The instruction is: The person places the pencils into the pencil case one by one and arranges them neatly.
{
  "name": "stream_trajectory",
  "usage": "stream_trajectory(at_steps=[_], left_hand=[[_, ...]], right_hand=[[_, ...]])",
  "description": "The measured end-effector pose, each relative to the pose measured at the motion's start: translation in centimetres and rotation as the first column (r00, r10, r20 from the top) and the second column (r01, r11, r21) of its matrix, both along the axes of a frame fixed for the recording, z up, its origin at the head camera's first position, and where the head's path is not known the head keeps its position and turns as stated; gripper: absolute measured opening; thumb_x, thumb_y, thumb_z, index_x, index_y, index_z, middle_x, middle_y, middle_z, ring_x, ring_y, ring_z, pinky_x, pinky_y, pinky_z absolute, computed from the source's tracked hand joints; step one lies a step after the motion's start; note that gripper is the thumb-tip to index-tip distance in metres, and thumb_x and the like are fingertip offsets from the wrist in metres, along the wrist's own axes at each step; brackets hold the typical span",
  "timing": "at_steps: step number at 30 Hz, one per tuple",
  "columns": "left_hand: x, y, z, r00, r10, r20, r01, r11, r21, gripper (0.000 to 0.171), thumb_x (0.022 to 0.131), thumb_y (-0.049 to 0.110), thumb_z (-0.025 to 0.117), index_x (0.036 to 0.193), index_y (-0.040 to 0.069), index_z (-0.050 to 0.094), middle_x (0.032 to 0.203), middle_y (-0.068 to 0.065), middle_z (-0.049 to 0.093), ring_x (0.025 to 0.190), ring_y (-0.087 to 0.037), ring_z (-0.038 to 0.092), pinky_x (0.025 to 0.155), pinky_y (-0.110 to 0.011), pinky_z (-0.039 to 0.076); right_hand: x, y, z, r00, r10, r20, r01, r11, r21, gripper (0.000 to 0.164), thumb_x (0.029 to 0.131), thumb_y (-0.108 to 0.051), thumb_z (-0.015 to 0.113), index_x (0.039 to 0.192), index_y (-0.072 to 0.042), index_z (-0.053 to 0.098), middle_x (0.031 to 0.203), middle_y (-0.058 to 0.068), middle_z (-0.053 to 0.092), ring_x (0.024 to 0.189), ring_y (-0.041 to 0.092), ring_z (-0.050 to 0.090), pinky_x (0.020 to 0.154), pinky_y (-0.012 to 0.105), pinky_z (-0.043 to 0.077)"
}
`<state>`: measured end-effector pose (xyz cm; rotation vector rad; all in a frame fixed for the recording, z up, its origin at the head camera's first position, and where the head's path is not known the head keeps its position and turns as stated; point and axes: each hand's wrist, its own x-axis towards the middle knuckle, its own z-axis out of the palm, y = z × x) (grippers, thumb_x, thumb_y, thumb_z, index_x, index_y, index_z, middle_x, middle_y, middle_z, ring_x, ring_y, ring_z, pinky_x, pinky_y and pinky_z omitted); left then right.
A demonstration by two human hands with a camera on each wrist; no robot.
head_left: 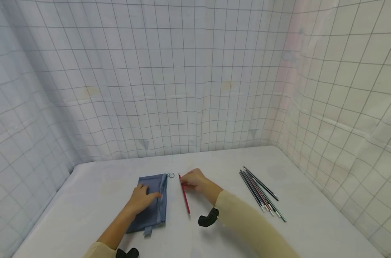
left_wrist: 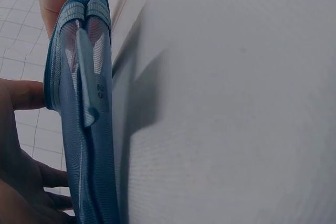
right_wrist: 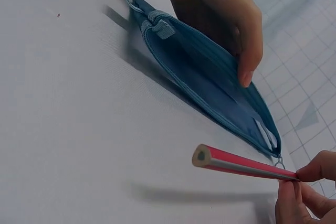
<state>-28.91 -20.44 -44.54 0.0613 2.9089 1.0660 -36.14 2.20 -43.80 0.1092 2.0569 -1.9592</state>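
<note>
A blue mesh zipper pouch (head_left: pixel 153 211) lies on the white table, its zipper side toward the right. My left hand (head_left: pixel 140 201) rests on it, fingers spread over the top and thumb at the zipper edge. The right wrist view shows the pouch's mouth (right_wrist: pixel 210 85) parted, with the left thumb on its rim. Just right of the pouch, my right hand (head_left: pixel 195 182) pinches a red pencil (head_left: pixel 185 200) between thumb and fingers near its far end. The pencil's flat, unsharpened end (right_wrist: pixel 201 156) points back toward the right wrist camera.
Several dark and red pencils (head_left: pixel 258 191) lie in a loose slanting bunch on the right of the table. A metal ring (head_left: pixel 171 175) hangs from the zipper's far end, and a fabric tab (head_left: pixel 148 231) sticks out at the near end. Grid-patterned curtains (head_left: pixel 182 79) surround the table.
</note>
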Motion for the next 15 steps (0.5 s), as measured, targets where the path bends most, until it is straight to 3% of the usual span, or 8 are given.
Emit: stream_trajectory(at_steps=[10, 15], left_hand=[[0.4, 0.0, 0.5, 0.998, 0.025, 0.049, -0.029, 0.997, 0.067, 0.087, 0.095, 0.04, 0.062, 0.148, -0.022, 0.032, 0.158, -0.043, 0.016, 0.146, -0.061, 0.014, 0.114, -0.071, 0.02], [0.4, 0.2, 0.7, 0.997, 0.037, 0.065, -0.043, 0.995, 0.089, 0.085, 0.094, 0.038, 0.061, 0.148, -0.021, 0.032, 0.159, -0.042, 0.016, 0.146, -0.06, 0.014, 0.115, -0.07, 0.019]], right_hand=[[0.4, -3.4, -0.2, 0.998, 0.023, -0.055, -0.018, 0.995, 0.095, 0.005, 0.087, 0.006, 0.075, 0.089, 0.009, 0.073, 0.075, 0.009, 0.07, 0.063, 0.013, 0.063, 0.059, 0.024, 0.055], [0.8, -4.5, 0.2, 0.999, 0.007, -0.04, -0.002, 0.994, 0.112, 0.009, 0.088, 0.004, 0.076, 0.092, 0.003, 0.068, 0.079, 0.01, 0.07, 0.066, 0.015, 0.066, 0.062, 0.027, 0.058]])
